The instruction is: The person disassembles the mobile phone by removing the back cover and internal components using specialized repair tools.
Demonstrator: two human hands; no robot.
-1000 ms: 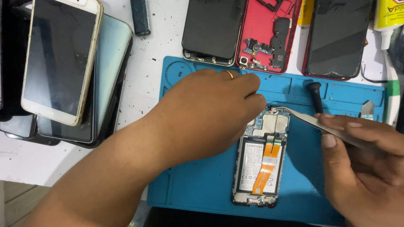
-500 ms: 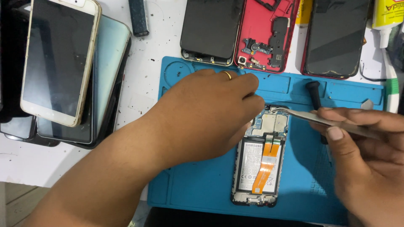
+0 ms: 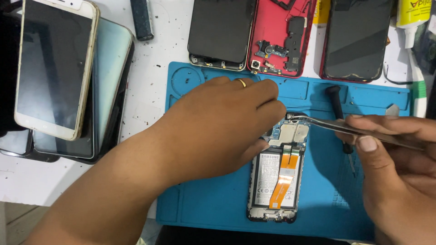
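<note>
Head view: you look down on a blue repair mat [image 3: 213,204] lying on the white counter [image 3: 154,54].
Opened phone: it [image 3: 276,174] lies face down near the mat's middle, back cover off, battery and orange ribbon cable exposed.
Left hand: yours [image 3: 222,127] rests palm down over the phone's upper left corner, fingers curled onto its edge, pinning it (a gold ring shows on one finger).
Right hand: yours [image 3: 399,172] has its fingers pinched closed around metal tweezers [image 3: 354,128]; their tips sit at the phone's top edge.
Screwdriver: a black one [image 3: 338,109] lies on the mat just behind the tweezers.
Spare phones: several lie stacked at the left [image 3: 54,68]; a red opened one [image 3: 281,36] lies above the mat.
</note>
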